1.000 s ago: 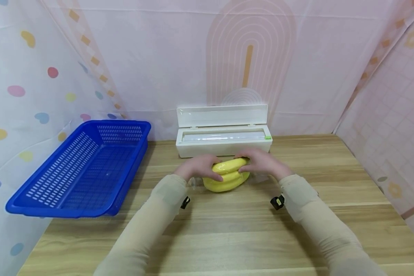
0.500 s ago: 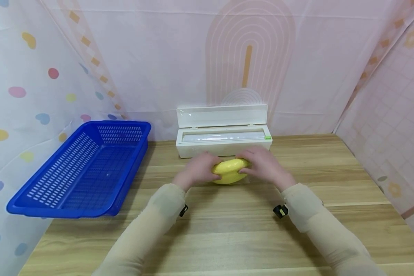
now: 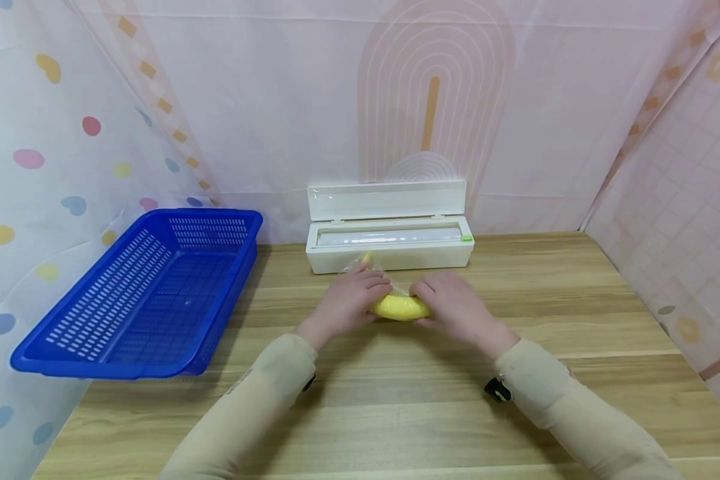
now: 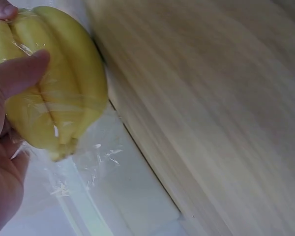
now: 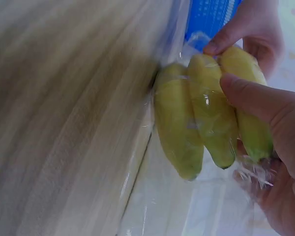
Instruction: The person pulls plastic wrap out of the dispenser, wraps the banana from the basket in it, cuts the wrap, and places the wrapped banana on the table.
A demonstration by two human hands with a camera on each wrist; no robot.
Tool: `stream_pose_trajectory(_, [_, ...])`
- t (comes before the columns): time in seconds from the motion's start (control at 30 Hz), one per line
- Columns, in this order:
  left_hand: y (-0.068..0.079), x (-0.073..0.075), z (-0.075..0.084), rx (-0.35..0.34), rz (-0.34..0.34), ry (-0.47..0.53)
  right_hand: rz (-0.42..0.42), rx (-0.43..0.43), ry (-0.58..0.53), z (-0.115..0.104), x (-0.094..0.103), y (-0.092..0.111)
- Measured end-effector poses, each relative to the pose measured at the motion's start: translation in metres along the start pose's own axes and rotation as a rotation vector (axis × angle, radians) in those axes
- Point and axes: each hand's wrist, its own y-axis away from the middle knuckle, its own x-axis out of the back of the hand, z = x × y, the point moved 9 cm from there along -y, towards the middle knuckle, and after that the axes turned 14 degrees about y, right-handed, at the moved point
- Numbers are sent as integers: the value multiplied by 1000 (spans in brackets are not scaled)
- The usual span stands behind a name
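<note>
A bunch of yellow bananas [image 3: 401, 308] in clear plastic film is held up between both hands in front of the white dispenser. My left hand [image 3: 347, 300] grips one end, its thumb pressed across the fruit in the left wrist view and other fingers partly hidden behind. On the opposite end, my right hand [image 3: 456, 310] holds with its thumb over the bananas [image 5: 214, 110] and fingers behind. Loose, crinkled film [image 4: 105, 152] hangs past the stem end. Seen from the head, the bunch shows mostly one banana, with a yellow tip rising above the left fingers.
Behind the hands stands a long white film dispenser [image 3: 390, 259], its lid up and a roll inside. A blue perforated basket [image 3: 225, 300] sits at the left of the wooden table [image 3: 396, 427]. Patterned cloth [image 3: 276, 120] hangs behind the table and along both sides.
The bunch has been tipped, so the head view shows fewer bananas than one second ago. Both hands have turned with it and still hold it; their wrists have come slightly nearer the body.
</note>
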Motion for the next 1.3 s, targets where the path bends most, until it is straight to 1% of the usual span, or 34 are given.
stream_pose_trajectory(0.1, [4,0,5,-62,13,-59,-54,14,-21,-5,-1,2])
stream_pose_trajectory(0.2, [8,2,7,-101,24,-98,-97,25,-81,-7,-1,3])
stream_pose_trajectory(0.37, [15,4,11,-153,34,-135,-160,25,-264,-5,1,1])
stream_pose_trajectory(0.5, [21,3,11,-174,12,-165,-190,6,-402,-1,2,-1])
stream_pose_trajectory(0.6, [26,1,11,-189,-27,-191,-181,-7,-467,4,5,-3])
stream_pose_trajectory(0.8, [34,-2,11,-224,-113,-260,-150,-45,-504,17,6,-2])
stream_pose_trajectory(0.97, [39,2,9,-218,-170,-274,-139,-77,-513,26,4,-3])
stream_pose_trajectory(1.07, [42,5,7,-215,-188,-268,-129,-88,-510,29,3,-3])
stream_pose_trajectory(1.2, [46,10,4,-218,-194,-226,-139,-98,-516,30,0,-3])
stream_pose_trajectory(1.27, [48,15,2,-209,-180,-181,-149,-105,-519,31,-1,-3])
stream_pose_trajectory(1.3, [49,18,1,-199,-165,-143,-153,-108,-523,31,-2,-3])
